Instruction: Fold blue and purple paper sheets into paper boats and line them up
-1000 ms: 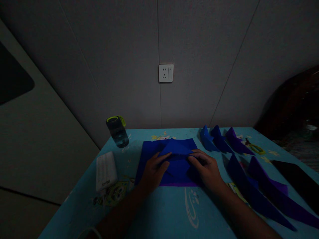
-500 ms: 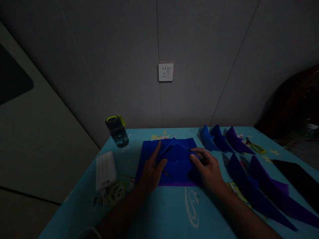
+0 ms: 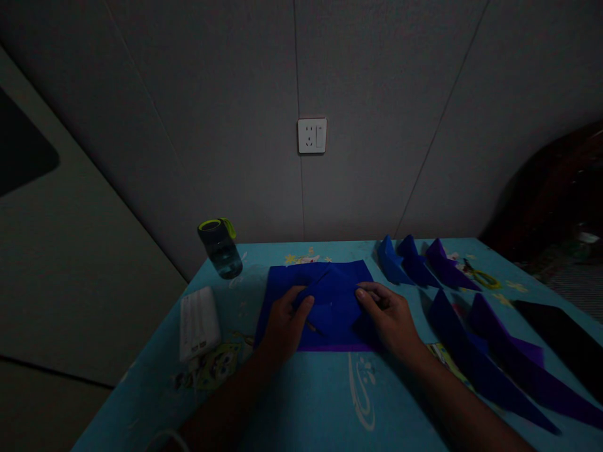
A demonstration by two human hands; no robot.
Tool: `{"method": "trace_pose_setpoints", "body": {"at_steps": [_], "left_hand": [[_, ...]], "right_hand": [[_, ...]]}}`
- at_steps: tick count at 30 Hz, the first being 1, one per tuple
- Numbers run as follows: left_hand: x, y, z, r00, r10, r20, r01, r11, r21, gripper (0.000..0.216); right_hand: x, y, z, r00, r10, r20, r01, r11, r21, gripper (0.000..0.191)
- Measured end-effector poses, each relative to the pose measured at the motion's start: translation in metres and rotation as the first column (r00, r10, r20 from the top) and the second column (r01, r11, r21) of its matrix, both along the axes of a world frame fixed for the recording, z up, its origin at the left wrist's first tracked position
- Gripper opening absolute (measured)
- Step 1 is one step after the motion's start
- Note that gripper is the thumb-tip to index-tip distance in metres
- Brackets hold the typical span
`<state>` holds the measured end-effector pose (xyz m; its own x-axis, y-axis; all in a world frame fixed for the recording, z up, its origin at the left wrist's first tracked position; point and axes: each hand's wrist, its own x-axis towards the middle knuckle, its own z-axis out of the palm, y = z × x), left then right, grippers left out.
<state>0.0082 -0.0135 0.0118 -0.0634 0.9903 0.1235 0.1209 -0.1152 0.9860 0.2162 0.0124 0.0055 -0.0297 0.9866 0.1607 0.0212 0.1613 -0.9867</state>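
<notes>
A dark blue sheet of paper (image 3: 325, 282) lies flat on the light blue table (image 3: 306, 395), with a purple sheet edge showing under its near side. My left hand (image 3: 285, 320) rests on the paper's left half, fingers stretched and thumb pressing near the middle. My right hand (image 3: 389, 317) presses the right half, fingers curled down onto the paper's fold. A raised folded flap sits between the two hands.
A water bottle with a green lid (image 3: 219, 248) stands at the back left, a white power bank (image 3: 198, 323) nearer. Several folded blue and purple paper shapes (image 3: 417, 263) lie to the right, with scissors (image 3: 480, 275), longer folded pieces (image 3: 490, 358) and a dark tablet (image 3: 560, 339). A wall socket (image 3: 311, 135) is behind.
The raised flap of the blue paper has been pressed lower and flatter. My left fingers drew back from the upper crease toward the middle; my right hand barely moved.
</notes>
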Motion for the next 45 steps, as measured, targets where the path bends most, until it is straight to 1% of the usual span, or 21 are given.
{"method": "trace_pose_setpoints", "body": {"at_steps": [3, 5, 6, 8, 10, 12, 14, 16, 19, 21, 25, 27, 29, 31, 33, 35, 38, 39, 42, 45], "left_hand": [[0.0, 0.001, 0.002, 0.999, -0.022, -0.049, 0.023, 1.0, 0.016, 0.026], [0.0, 0.002, 0.0, 0.994, -0.021, -0.109, 0.027, 0.998, 0.052, 0.024], [-0.001, 0.002, -0.001, 0.988, -0.003, -0.152, 0.018, 0.996, 0.093, 0.023], [-0.001, 0.003, -0.004, 0.966, 0.064, -0.251, -0.005, 0.974, 0.226, 0.018], [-0.002, 0.004, -0.005, 0.928, 0.163, -0.335, -0.024, 0.924, 0.38, 0.014], [-0.002, 0.003, -0.004, 0.89, 0.229, -0.394, -0.023, 0.886, 0.462, 0.016], [-0.002, 0.002, -0.002, 0.86, 0.242, -0.45, -0.008, 0.886, 0.463, 0.022], [-0.002, 0.0, -0.001, 0.842, 0.232, -0.486, 0.001, 0.902, 0.432, 0.029], [-0.002, -0.001, -0.001, 0.826, 0.25, -0.505, -0.027, 0.913, 0.408, 0.037], [-0.004, 0.0, -0.003, 0.8, 0.273, -0.535, -0.036, 0.911, 0.411, 0.039], [-0.007, 0.003, -0.005, 0.704, 0.277, -0.654, 0.026, 0.91, 0.413, 0.043], [-0.008, 0.004, -0.005, 0.664, 0.288, -0.69, 0.05, 0.903, 0.426, 0.044], [-0.009, 0.004, -0.005, 0.646, 0.299, -0.703, 0.07, 0.893, 0.444, 0.045], [-0.01, 0.003, -0.005, 0.652, 0.305, -0.694, 0.082, 0.882, 0.464, 0.044], [-0.01, 0.003, -0.006, 0.685, 0.312, -0.658, 0.068, 0.872, 0.485, 0.04], [-0.01, 0.002, -0.006, 0.746, 0.293, -0.598, 0.041, 0.876, 0.48, 0.033], [-0.01, 0.001, -0.005, 0.869, 0.172, -0.464, 0.029, 0.919, 0.394, 0.018], [-0.009, 0.001, -0.005, 0.901, 0.131, -0.414, 0.03, 0.932, 0.36, 0.018], [-0.007, -0.002, -0.004, 0.949, 0.076, -0.307, 0.025, 0.95, 0.312, 0.035], [-0.005, -0.003, -0.003, 0.974, -0.022, -0.227, 0.087, 0.956, 0.281, 0.042]], "right_hand": [[0.0, 0.0, 0.001, 0.999, -0.004, 0.032, 0.003, 1.0, 0.026, 0.035], [0.001, 0.0, 0.001, 0.997, -0.023, 0.068, 0.02, 0.999, 0.043, 0.034], [0.001, 0.0, 0.001, 0.996, -0.034, 0.085, 0.03, 0.998, 0.05, 0.033], [0.002, 0.001, 0.001, 0.993, -0.055, 0.107, 0.048, 0.997, 0.062, 0.032], [0.002, 0.001, 0.002, 0.991, -0.073, 0.114, 0.064, 0.995, 0.075, 0.032], [0.001, 0.001, 0.004, 0.988, -0.097, 0.123, 0.087, 0.993, 0.086, 0.034], [0.001, 0.001, 0.006, 0.981, -0.122, 0.148, 0.11, 0.99, 0.088, 0.039], [0.0, 0.0, 0.006, 0.973, -0.135, 0.187, 0.121, 0.989, 0.087, 0.041], [0.0, -0.001, 0.006, 0.954, -0.161, 0.252, 0.14, 0.985, 0.101, 0.041], [0.0, -0.001, 0.005, 0.929, -0.198, 0.314, 0.161, 0.977, 0.138, 0.042], [0.002, -0.003, 0.004, 0.861, -0.269, 0.431, 0.173, 0.953, 0.249, 0.04], [0.003, -0.004, 0.005, 0.855, -0.283, 0.434, 0.175, 0.946, 0.273, 0.039], [0.003, -0.005, 0.006, 0.863, -0.289, 0.414, 0.177, 0.941, 0.288, 0.037], [0.003, -0.006, 0.008, 0.873, -0.292, 0.391, 0.17, 0.933, 0.318, 0.034], [0.003, -0.006, 0.008, 0.878, -0.289, 0.382, 0.149, 0.923, 0.354, 0.031], [0.004, -0.007, 0.006, 0.88, -0.276, 0.385, 0.126, 0.919, 0.373, 0.028], [0.004, -0.009, 0.005, 0.903, -0.23, 0.362, 0.099, 0.933, 0.347, 0.027], [0.004, -0.009, 0.005, 0.915, -0.218, 0.34, 0.1, 0.937, 0.333, 0.027], [0.003, -0.008, 0.008, 0.946, -0.21, 0.247, 0.136, 0.948, 0.287, 0.029], [0.002, -0.005, 0.011, 0.96, -0.223, 0.169, 0.185, 0.959, 0.213, 0.029]]}}
